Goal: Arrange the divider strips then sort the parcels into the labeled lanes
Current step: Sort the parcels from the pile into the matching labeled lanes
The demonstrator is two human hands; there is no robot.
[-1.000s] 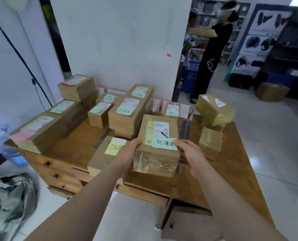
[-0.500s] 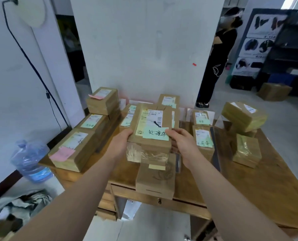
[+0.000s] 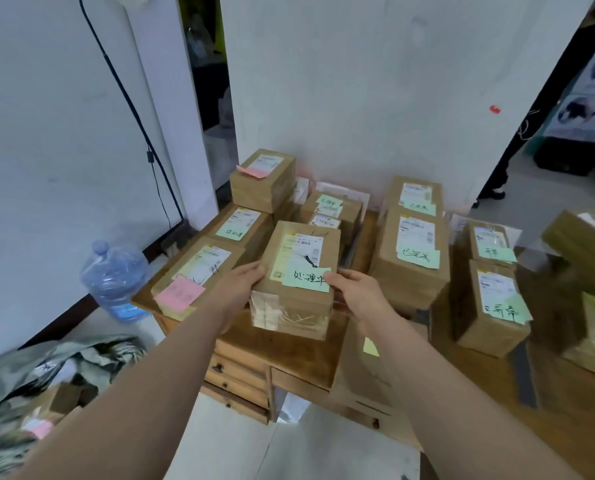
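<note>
A brown cardboard parcel (image 3: 298, 271) with a white shipping label and a green handwritten note is held above the wooden table (image 3: 282, 344). My left hand (image 3: 239, 284) grips its left side and my right hand (image 3: 356, 292) grips its right side. Parcels with pink notes (image 3: 195, 271) lie along the table's left. Parcels with green notes (image 3: 414, 258) sit in rows to the right. A dark divider strip (image 3: 524, 375) lies on the table at the right, and another strip (image 3: 353, 244) shows behind the held parcel. A flat parcel with a yellow note (image 3: 362, 368) lies under my right forearm.
A large water bottle (image 3: 116, 278) stands on the floor left of the table. A white wall (image 3: 358, 98) backs the table and a black cable (image 3: 133, 109) hangs down at the left. Crumpled bags (image 3: 46, 375) lie at bottom left. Tape-wrapped parcels (image 3: 587, 244) are stacked at far right.
The view has swung left and closer to the table. Both hands have carried the held parcel leftward, over the table's left half near the pink-note parcels.
</note>
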